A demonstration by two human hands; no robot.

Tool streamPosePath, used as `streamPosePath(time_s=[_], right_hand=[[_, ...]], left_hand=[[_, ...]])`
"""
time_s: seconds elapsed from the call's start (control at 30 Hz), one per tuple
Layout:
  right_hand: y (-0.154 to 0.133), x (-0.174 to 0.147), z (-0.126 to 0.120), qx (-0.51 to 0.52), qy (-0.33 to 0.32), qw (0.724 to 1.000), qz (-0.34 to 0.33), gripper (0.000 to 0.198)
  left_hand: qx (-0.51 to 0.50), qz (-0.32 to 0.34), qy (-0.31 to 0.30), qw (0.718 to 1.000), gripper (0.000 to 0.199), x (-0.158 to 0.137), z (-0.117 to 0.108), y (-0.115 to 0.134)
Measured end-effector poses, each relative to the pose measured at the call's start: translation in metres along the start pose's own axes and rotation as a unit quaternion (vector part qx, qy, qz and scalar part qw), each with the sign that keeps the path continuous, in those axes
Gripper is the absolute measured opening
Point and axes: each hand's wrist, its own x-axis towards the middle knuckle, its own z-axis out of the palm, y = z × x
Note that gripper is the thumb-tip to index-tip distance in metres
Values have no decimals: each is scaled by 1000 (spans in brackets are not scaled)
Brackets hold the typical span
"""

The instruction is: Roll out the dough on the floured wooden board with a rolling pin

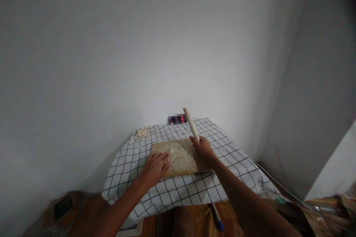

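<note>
Rolling pin [191, 123], one; hands [205, 148], two

White tablecloth [194, 189] – black grid; tan board [180, 167] (white-dusted), cream dough [179, 153]

A pastry board [180, 170] is lying on the tablecloth [230, 148], and a piece of dough [179, 152] is resting on it, between the left hand [156, 164] and the right hand [204, 147]. The rolling pin [191, 124] is jutting from the right hand toward the wall [167, 52]. Behind the board, to its left, dough scraps [142, 132] are lying on the tablecloth.
</note>
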Motion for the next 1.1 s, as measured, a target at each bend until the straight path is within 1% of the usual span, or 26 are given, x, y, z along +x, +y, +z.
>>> streamPosePath(time_s=[0.07,0.13,0.17,0.2,0.23,0.27,0.3,0.37,0.43,0.47,0.5,0.53,0.6,0.63,0.7,0.73,0.77,0.8,0.83,0.9,0.97,1.0,1.03,1.07,1.1], right_hand=[[0,0,1,-3,6,1000,7,44],[1,1,2,-3,11,1000,15,44],[2,1,2,-2,13,1000,16,45],[3,1,3,-1,16,1000,16,46],[5,1,3,1,18,1000,12,47],[6,1,4,4,22,1000,6,48],[8,1,5,6,24,1000,1,49],[10,1,5,10,27,1000,-6,52],[12,2,5,15,26,999,-11,55],[13,2,5,16,25,999,-13,57],[13,3,6,17,23,999,-15,58],[13,3,6,19,22,999,-17,59],[12,4,6,26,18,999,-17,61],[11,4,6,30,16,999,-13,62],[10,4,7,38,14,999,-4,64],[9,3,8,42,15,999,0,64],[9,3,8,45,17,999,4,64],[8,3,9,48,19,999,8,64],[8,3,9,52,21,998,11,64],[8,2,9,56,21,998,14,64],[7,2,8,54,21,998,11,65],[7,2,8,51,19,998,9,65],[7,2,7,49,19,999,6,66],[7,2,6,48,18,999,3,66],[6,2,6,48,16,999,0,67]], left_hand=[[-1,9,-14,1000,48,1,-3,-6],[-24,6,-21,999,51,14,-15,-15],[-37,-5,-9,999,53,25,-24,-21],[-44,-23,20,999,53,38,-35,-25],[-50,-40,77,995,54,54,-47,-29],[-53,-44,141,988,53,71,-59,-30],[-55,-33,187,980,52,89,-71,-30],[-68,-15,252,965,52,122,-90,-25],[-88,-2,284,955,54,145,-97,-15],[-98,2,289,952,55,152,-94,-10],[-105,6,288,952,56,155,-87,-5],[-107,8,280,954,57,155,-75,0],[-95,4,251,963,57,145,-38,7],[-80,-6,227,971,57,137,-15,10],[-52,-43,159,985,60,123,28,11],[-42,-66,118,990,61,118,44,11],[-39,-84,90,992,63,116,55,9],[-48,-95,72,992,64,118,60,6],[-60,-108,60,991,66,122,58,3],[-95,-131,67,985,67,139,40,-4],[-119,-146,103,977,66,159,18,-8],[-118,-136,128,975,65,166,10,-8],[-110,-124,151,975,65,171,7,-7],[-96,-108,169,975,64,173,10,-5],[-81,-91,178,976,64,172,17,-2]])
